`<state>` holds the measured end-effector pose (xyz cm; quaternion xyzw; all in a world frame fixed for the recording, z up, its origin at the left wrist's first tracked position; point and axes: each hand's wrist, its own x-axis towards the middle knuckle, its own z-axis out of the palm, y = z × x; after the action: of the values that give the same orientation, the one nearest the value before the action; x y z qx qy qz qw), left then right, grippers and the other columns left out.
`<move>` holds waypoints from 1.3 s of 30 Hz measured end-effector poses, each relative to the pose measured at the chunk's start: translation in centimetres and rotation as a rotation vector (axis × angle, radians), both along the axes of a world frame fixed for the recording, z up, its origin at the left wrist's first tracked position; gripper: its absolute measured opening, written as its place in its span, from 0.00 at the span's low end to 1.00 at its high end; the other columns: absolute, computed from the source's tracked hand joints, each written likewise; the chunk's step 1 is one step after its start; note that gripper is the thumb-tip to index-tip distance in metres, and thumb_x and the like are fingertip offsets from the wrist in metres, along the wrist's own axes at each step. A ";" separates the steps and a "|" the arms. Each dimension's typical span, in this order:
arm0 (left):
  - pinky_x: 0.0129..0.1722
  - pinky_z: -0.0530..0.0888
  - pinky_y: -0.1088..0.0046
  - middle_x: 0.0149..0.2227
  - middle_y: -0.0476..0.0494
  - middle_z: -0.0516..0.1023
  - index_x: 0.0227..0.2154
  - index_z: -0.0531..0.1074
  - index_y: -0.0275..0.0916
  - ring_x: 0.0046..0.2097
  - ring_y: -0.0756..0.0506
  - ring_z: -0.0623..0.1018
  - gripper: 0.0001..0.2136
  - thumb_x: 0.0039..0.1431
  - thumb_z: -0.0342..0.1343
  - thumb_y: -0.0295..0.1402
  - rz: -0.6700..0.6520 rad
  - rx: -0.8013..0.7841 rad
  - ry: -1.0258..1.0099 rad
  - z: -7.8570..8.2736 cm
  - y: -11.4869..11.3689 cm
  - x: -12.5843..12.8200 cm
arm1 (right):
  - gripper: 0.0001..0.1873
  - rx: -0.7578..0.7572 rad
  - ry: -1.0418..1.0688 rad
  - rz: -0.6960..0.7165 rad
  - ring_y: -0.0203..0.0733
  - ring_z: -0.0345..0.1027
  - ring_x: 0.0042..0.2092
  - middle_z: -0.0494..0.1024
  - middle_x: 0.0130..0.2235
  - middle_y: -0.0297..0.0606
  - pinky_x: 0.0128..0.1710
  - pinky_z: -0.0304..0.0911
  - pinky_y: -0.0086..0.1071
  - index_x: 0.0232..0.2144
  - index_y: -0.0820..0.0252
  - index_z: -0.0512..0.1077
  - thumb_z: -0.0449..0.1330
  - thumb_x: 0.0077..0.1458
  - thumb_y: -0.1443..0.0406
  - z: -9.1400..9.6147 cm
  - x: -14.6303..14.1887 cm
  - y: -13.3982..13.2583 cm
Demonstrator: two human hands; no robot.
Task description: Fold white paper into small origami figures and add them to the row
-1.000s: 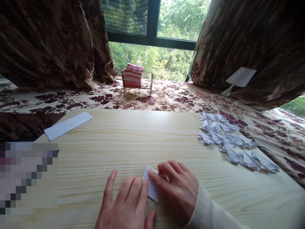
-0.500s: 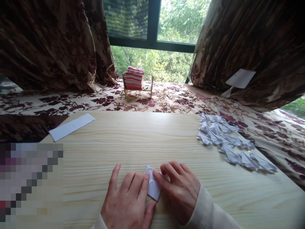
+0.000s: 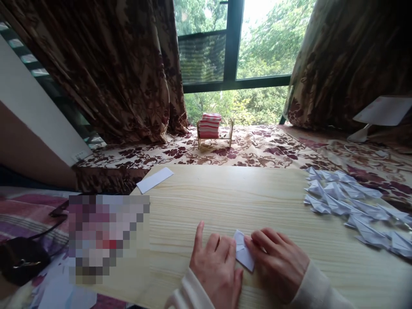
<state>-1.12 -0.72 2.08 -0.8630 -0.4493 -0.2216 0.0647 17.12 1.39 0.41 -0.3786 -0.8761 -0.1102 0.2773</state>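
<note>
A small folded paper lies on a pale wooden table, directly between two hands set slightly apart. The left hand, fingers spread, touches its left edge; the right hand, fingers curled, meets the right edge, though whether it pinches, one cannot tell. Rows of folded white pieces lie at right, a white strip at far left. Beyond, striped cloths sit stacked before the window.
</note>
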 end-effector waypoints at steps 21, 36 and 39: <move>0.56 0.47 0.48 0.39 0.41 0.73 0.49 0.64 0.32 0.44 0.40 0.66 0.25 0.53 0.44 0.43 -0.028 -0.164 0.186 1.0 2.1 0.7 | 0.09 -0.086 -0.182 0.023 0.40 0.59 0.31 0.70 0.29 0.38 0.29 0.55 0.31 0.34 0.61 0.70 0.55 0.48 0.72 0.3 0.6 0.0; 0.55 0.47 0.49 0.35 0.43 0.74 0.46 0.68 0.37 0.41 0.42 0.68 0.22 0.53 0.46 0.45 -0.025 0.013 0.135 -0.4 2.8 0.8 | 0.09 0.210 -0.248 -0.031 0.39 0.55 0.29 0.67 0.24 0.35 0.26 0.45 0.34 0.21 0.61 0.70 0.56 0.51 0.72 1.0 -0.5 1.1; 0.56 0.48 0.50 0.34 0.43 0.74 0.44 0.69 0.36 0.41 0.43 0.68 0.19 0.54 0.46 0.41 -0.029 0.053 0.118 -0.5 2.8 1.2 | 0.10 0.120 -0.283 -0.060 0.39 0.56 0.30 0.67 0.25 0.36 0.26 0.45 0.34 0.20 0.61 0.69 0.56 0.51 0.73 0.9 -0.8 0.9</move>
<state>0.03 2.11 1.58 -0.8790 -0.4263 -0.1828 0.1108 16.33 2.26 1.31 -0.3681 -0.8866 -0.2227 0.1698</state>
